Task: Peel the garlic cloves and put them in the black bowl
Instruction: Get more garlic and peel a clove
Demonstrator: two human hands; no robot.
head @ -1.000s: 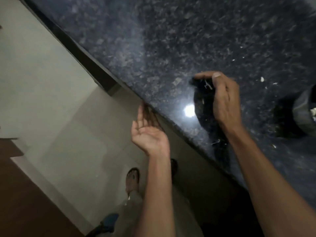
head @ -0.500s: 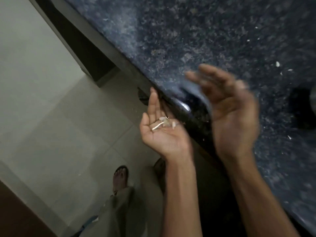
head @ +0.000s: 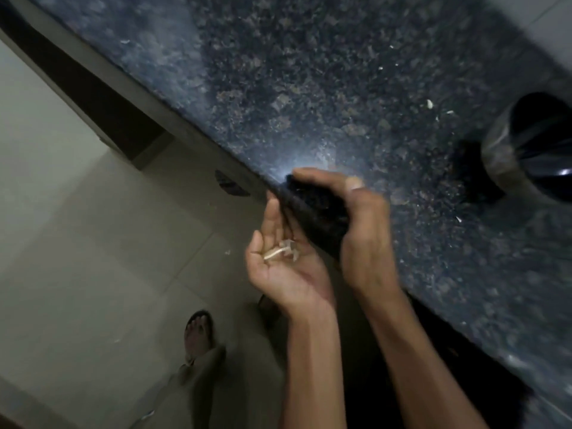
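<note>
Dark speckled granite counter (head: 309,88) fills the upper right; pale tiled floor (head: 62,243) lower left, a sandalled foot (head: 198,332) on it. Black bowl (head: 538,150) sits at the right edge of the counter, well apart from both hands — contents not visible. Right hand (head: 362,224) has come back down to the counter lip since half a second ago, when it was lifted and blurred; fingers now curve, cupped over the edge, holding nothing visible. Left hand (head: 284,261) stays palm-up just below the edge, fingers relaxed, garlic skins (head: 283,250) lying in it. Stray white flecks (head: 429,103) dot the counter near the bowl. No readable writing or labels.
</note>
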